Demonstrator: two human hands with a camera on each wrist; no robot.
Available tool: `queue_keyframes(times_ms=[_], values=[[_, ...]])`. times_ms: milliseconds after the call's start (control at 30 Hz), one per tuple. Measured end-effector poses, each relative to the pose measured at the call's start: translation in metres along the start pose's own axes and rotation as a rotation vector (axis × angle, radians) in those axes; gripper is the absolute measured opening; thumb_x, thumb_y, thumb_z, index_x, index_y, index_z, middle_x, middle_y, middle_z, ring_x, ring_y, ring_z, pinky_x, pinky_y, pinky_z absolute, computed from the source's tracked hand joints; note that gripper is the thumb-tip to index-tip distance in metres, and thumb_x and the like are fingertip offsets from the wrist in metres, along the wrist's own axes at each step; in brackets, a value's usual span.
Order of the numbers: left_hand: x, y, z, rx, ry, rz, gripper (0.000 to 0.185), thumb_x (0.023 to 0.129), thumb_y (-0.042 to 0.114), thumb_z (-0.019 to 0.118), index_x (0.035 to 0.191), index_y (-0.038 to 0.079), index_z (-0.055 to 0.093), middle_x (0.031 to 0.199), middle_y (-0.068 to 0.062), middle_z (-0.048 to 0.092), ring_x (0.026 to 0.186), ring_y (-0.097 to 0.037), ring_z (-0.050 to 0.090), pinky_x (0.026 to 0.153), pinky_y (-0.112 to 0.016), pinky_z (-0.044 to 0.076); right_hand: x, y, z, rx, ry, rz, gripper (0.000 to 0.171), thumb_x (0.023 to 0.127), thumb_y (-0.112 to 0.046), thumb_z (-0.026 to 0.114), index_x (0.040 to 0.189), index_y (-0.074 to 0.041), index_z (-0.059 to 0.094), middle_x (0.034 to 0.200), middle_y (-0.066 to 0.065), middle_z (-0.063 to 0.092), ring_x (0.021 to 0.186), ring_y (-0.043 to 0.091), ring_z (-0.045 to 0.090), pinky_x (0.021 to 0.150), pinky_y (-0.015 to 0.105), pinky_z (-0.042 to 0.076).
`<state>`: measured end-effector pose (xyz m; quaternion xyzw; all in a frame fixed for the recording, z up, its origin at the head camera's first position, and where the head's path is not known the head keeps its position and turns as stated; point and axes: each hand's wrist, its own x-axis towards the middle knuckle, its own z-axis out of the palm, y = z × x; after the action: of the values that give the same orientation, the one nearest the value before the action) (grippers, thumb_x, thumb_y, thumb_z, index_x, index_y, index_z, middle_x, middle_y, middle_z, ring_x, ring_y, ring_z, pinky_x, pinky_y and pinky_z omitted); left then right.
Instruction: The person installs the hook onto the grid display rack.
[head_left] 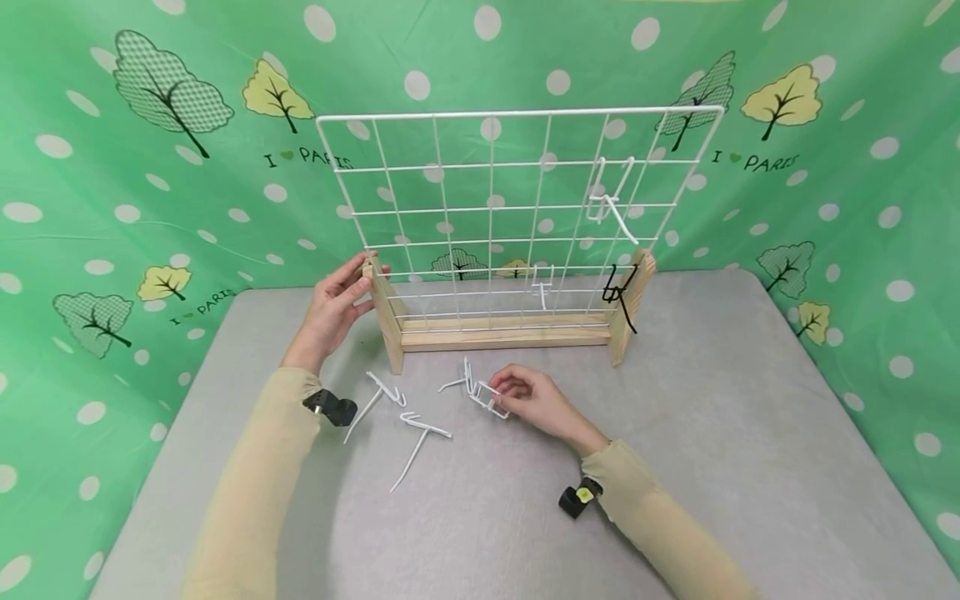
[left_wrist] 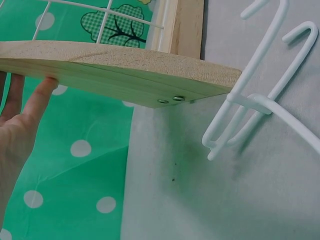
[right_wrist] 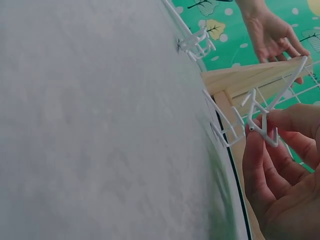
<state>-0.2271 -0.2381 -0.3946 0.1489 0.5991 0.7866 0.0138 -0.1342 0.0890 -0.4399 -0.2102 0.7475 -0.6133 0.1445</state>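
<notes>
My left hand (head_left: 333, 308) grips the upper part of the left wooden side panel (head_left: 386, 321) of a display rack, thumb on the outer face and fingers reaching round it. Low over the table, my right hand (head_left: 536, 400) pinches a white wire hook (right_wrist: 265, 120) between thumb and fingers. Beside that, another white hook (head_left: 452, 385) overlaps it in the head view. Two more white hooks lie to the left, one hook (head_left: 384, 390) near the left wrist and one hook (head_left: 426, 430) closer to the front.
A white wire grid (head_left: 491, 167) stands in the wooden base (head_left: 502, 340). From its right half hang a large white hook (head_left: 618, 218), a smaller white hook (head_left: 543, 293) and a black hook (head_left: 621, 302). Green dotted cloth (head_left: 847, 208) surrounds the grey table (head_left: 720, 417).
</notes>
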Motion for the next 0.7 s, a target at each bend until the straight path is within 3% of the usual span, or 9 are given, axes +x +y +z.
queue_keyframes(times_ms=[100, 300, 700], values=[[0.0, 0.0, 0.0, -0.004, -0.002, 0.003, 0.039, 0.099, 0.006, 0.053, 0.138, 0.015, 0.056, 0.131, -0.01, 0.057, 0.121, -0.021, 0.051, 0.09, -0.034, 0.052, 0.001, 0.001, 0.002, -0.007, 0.025, 0.006, 0.021, 0.085, 0.014, 0.06, 0.105, 0.016, 0.058, 0.093, 0.026, 0.062, 0.085, 0.036, 0.062, 0.068, 0.03, 0.058], [0.0, -0.001, -0.001, -0.021, -0.001, 0.012, 0.039, 0.1, 0.004, 0.051, 0.136, 0.015, 0.057, 0.129, -0.01, 0.057, 0.12, -0.022, 0.052, 0.089, -0.034, 0.053, 0.008, 0.018, 0.004, 0.051, 0.085, 0.061, 0.021, 0.086, 0.012, 0.06, 0.107, 0.014, 0.057, 0.094, 0.023, 0.062, 0.085, 0.041, 0.062, 0.067, 0.049, 0.058], [0.0, -0.001, 0.0, 0.006, 0.003, 0.002, 0.04, 0.1, 0.006, 0.053, 0.139, 0.014, 0.055, 0.131, -0.011, 0.057, 0.121, -0.022, 0.052, 0.089, -0.034, 0.053, 0.014, 0.024, 0.003, 0.105, 0.214, 0.076, 0.02, 0.086, 0.011, 0.063, 0.105, 0.009, 0.059, 0.09, 0.014, 0.061, 0.078, 0.031, 0.063, 0.065, 0.046, 0.059]])
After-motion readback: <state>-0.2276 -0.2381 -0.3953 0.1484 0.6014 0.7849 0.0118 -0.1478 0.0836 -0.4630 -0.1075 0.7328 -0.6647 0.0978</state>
